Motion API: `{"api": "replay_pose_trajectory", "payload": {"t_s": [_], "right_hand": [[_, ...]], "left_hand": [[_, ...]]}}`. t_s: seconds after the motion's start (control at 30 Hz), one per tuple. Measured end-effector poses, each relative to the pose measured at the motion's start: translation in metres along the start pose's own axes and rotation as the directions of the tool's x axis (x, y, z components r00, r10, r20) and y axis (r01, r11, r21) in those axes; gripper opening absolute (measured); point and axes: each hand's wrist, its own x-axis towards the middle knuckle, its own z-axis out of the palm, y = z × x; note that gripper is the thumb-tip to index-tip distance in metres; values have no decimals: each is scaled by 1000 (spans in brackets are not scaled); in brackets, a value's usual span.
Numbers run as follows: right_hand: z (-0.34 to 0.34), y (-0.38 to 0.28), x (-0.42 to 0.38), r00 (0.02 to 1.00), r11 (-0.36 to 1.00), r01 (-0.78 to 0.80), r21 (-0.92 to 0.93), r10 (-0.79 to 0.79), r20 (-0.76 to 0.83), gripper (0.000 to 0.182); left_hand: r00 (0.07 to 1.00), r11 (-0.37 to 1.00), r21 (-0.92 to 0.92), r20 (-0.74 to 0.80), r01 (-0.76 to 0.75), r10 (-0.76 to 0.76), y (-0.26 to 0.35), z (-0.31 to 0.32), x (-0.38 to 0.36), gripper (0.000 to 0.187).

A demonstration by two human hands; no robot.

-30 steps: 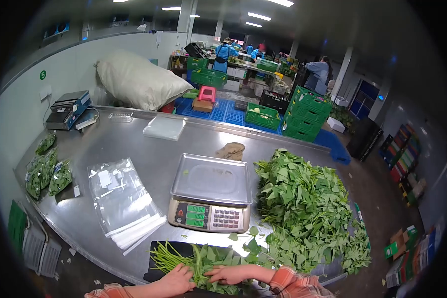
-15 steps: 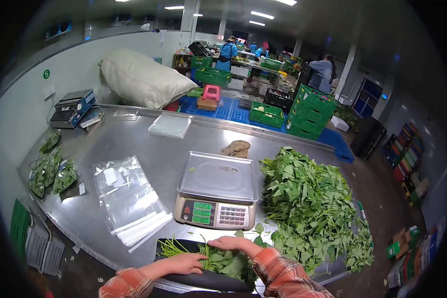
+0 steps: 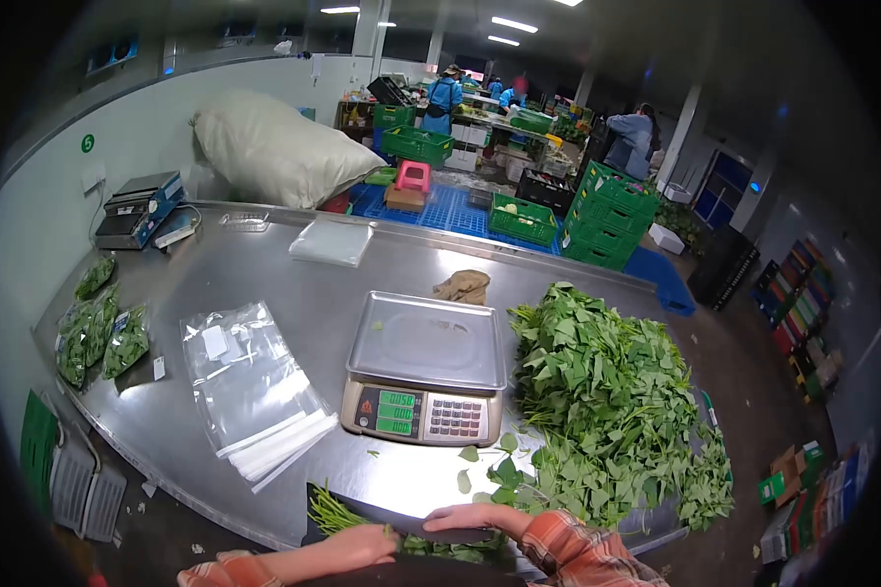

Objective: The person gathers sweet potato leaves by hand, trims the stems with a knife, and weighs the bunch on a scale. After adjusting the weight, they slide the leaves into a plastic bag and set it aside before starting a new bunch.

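Observation:
My left hand (image 3: 364, 544) is closed over greens (image 3: 331, 511) at the table's near edge, their stems pointing left. My right hand (image 3: 457, 517) rests on the dark sheet (image 3: 406, 519) around them, fingers bent; what it grips, if anything, cannot be made out. Part of the bunch lies hidden under the dark material and my hands. Just beyond stands a scale (image 3: 426, 367) with an empty tray and lit green display. A large heap of leafy greens (image 3: 602, 391) lies to the right, with loose leaves beside it.
Clear plastic bags (image 3: 250, 377) lie left of the scale, packed greens (image 3: 98, 338) farther left. Another scale (image 3: 139, 210), more bags (image 3: 331, 243) and a brown cloth (image 3: 463, 287) are toward the back. Beyond are a white sack (image 3: 274, 157), green crates (image 3: 607, 220) and people (image 3: 442, 98).
Both hands have moved down toward my body with the dark sheet, which now covers more of the greens. The view has shifted slightly.

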Motion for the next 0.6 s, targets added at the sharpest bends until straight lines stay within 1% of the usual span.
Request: {"api": "replay_pose_trajectory", "payload": {"t_s": [0.03, 0.07, 0.13, 0.17, 0.23, 0.27, 0.3, 0.37, 0.43, 0.5, 0.53, 0.57, 0.6], "right_hand": [[0, -5, -4, 1000, 1000, -8, -5, 8, 1, 73], [2, -1, 0, 1000, 999, 1, -50, -2, -14, 73], [10, 2, 11, 999, 990, 20, -137, -26, -40, 73], [15, 3, 13, 997, 986, -2, -167, -11, -78, 73], [24, -12, 6, 987, 972, -50, -229, 14, -158, 73], [27, -9, 7, 985, 973, -34, -230, -6, -172, 74], [31, -6, 8, 982, 972, -21, -234, -23, -187, 74], [31, -4, 3, 978, 972, -5, -237, -45, -203, 73], [35, -14, -10, 978, 975, 5, -221, -51, -203, 72], [38, -7, -4, 972, 956, 26, -291, -92, -217, 69], [44, -2, 1, 969, 945, 38, -324, -114, -218, 67], [51, 3, 4, 940, 930, 70, -361, -183, -289, 60], [53, 2, 6, 929, 895, 77, -440, -225, -295, 57]], "left_hand": [[983, 996, 4, 161, 87, -86, 7, -2, -9, 22], [932, 985, 20, 319, 173, -170, 16, -4, -18, 22], [947, 941, -153, 160, 302, -278, 34, -6, -20, 23], [936, 903, -246, 87, 351, -340, 38, -5, -21, 25], [984, 986, -8, -61, 167, -168, 26, 0, -21, 27], [991, 990, 121, -120, 78, -64, 22, 2, -20, 29], [985, 961, 230, -116, 151, -126, 22, -3, -17, 31], [960, 852, 441, -133, 282, -248, 23, -18, -10, 34], [952, 863, 407, -183, 300, -244, 17, -11, -17, 35], [940, 875, 366, -243, 317, -239, 5, 5, -31, 34], [926, 893, 308, -290, 329, -241, -3, 9, -36, 35], [909, 907, 251, -335, 339, -247, -11, 12, -40, 37], [890, 919, 194, -379, 345, -254, -15, 10, -40, 39]]}}
